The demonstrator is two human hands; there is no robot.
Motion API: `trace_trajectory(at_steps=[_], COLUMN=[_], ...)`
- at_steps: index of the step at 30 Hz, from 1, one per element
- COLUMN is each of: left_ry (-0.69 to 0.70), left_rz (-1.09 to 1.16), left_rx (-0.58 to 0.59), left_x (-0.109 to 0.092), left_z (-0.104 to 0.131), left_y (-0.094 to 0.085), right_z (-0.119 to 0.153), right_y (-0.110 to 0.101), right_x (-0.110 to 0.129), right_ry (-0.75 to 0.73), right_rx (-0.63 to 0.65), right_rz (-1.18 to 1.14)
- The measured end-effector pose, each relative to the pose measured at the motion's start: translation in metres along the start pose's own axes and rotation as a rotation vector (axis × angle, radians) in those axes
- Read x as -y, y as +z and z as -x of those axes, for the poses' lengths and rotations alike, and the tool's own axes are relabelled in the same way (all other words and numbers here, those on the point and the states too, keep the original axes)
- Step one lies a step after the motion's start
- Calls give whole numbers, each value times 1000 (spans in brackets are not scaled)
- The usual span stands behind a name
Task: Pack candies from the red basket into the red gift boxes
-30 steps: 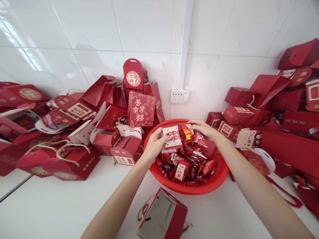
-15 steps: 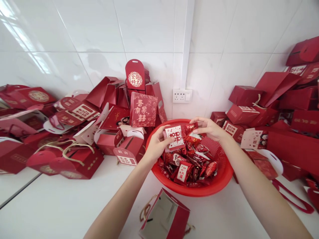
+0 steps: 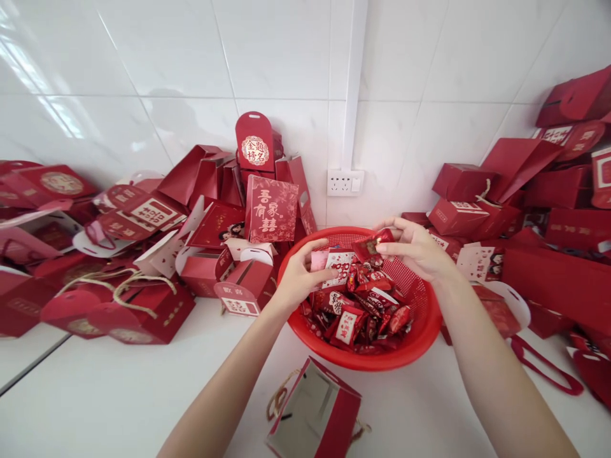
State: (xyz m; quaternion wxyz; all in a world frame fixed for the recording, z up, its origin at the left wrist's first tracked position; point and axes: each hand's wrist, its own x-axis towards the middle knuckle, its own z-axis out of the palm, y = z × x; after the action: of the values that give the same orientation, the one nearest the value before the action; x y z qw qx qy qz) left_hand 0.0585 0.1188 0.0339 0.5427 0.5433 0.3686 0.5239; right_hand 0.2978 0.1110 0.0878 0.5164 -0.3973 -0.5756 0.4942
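Over the left part of a red plastic basket [image 3: 367, 362], my left hand [image 3: 303, 277] is closed on a white and pink packet [image 3: 340, 267] with red characters. My right hand [image 3: 413, 248] pinches a dark red wrapped candy [image 3: 372, 247] above the back of the basket. Many red-wrapped candies [image 3: 347, 326] lie in the basket below both hands. In front of it on the white table, an open red box [image 3: 312, 410] with rope handles shows its pale inside.
Red gift boxes [image 3: 153, 308] are piled on the left, and more red boxes [image 3: 570, 229] are stacked on the right. Behind the basket, a socket [image 3: 344, 183] sits on the tiled wall. A red strap [image 3: 548, 375] lies at the right.
My right hand has moved slightly right, and the dark red candy now shows more clearly in its fingers. My left hand still holds the packet, a little lower. The view has shifted slightly.
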Motion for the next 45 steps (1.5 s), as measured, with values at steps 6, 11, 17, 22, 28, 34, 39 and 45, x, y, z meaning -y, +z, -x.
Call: trace_trajectory(at_steps=[6, 11, 17, 22, 28, 34, 39, 45], left_ry=[-78, -98, -198, -135, -147, -160, -196, -225], left_rz=[39, 139, 182, 113, 205, 194, 179, 165], left_rx=[-37, -52, 182, 199, -84, -25, -20, -26], left_x=[-5, -8, -14, -18, -16, -15, -17, -16], left_z=[3, 3, 6, 10, 3, 5, 7, 6], left_y=[2, 5, 6, 8, 10, 10, 11, 10], right_z=[1, 12, 23, 30, 42, 32, 13, 7], right_y=[10, 11, 41, 38, 11, 15, 3, -9], right_x=[-9, -10, -14, -3, 22, -7, -30, -32], right_ry=[26, -47, -82, -118, 89, 224, 298, 250], right_rx=[-51, 46, 125, 127, 620, 599, 468, 413], right_rz=[-218, -78, 366, 580, 786, 1133, 1257, 1248])
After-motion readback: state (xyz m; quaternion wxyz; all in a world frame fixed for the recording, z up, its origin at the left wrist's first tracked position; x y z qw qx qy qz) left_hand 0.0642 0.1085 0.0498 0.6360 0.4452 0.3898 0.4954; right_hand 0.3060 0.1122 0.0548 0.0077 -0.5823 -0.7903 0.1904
